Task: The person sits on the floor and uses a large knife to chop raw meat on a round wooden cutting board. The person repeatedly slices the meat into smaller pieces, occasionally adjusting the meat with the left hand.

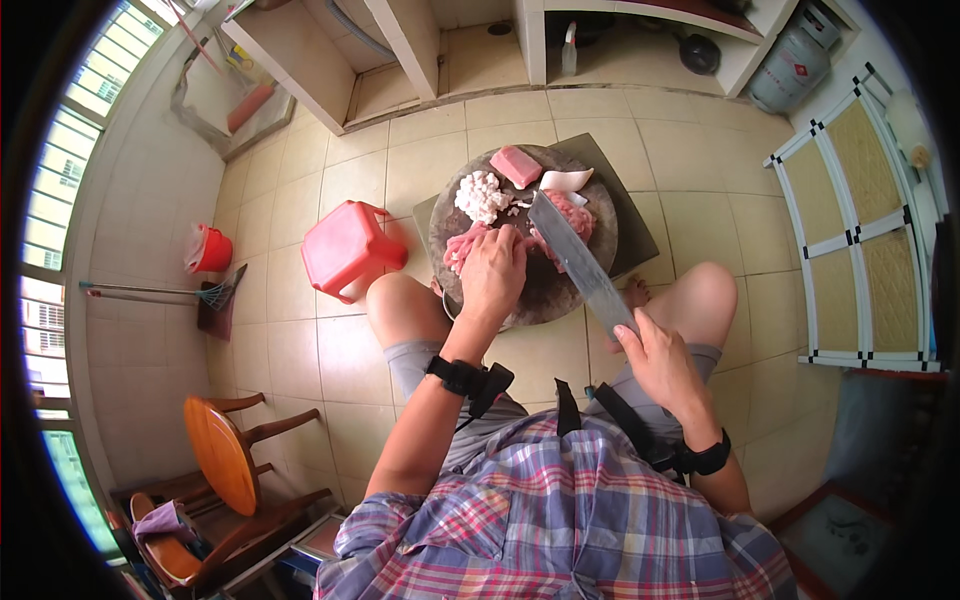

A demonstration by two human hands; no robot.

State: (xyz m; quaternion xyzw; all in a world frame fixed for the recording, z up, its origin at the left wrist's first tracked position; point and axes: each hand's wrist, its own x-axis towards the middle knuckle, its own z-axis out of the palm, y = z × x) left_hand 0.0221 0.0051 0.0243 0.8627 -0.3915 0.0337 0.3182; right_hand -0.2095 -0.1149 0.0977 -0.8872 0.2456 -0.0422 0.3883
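Note:
My right hand (660, 360) grips the handle of a broad cleaver (581, 259), its blade slanting up and left over a round chopping block (551, 300). On the block's left side, my left hand (493, 266) rests with bent fingers on a heap of cut raw meat (459, 247). Another heap of cut meat (574, 214) lies at the right, partly behind the blade. White diced fat (480, 196) is piled at the upper left. A pink meat block (516, 166) sits at the far edge, beside a pale piece of skin or fat (566, 180).
The chopping block stands on a dark square base (637, 232) between my knees. To its left is a red plastic stool (345, 244); farther left are a red bucket (214, 249) and a dustpan (217, 315). A folding rack (862, 232) stands right, near a gas cylinder (795, 67).

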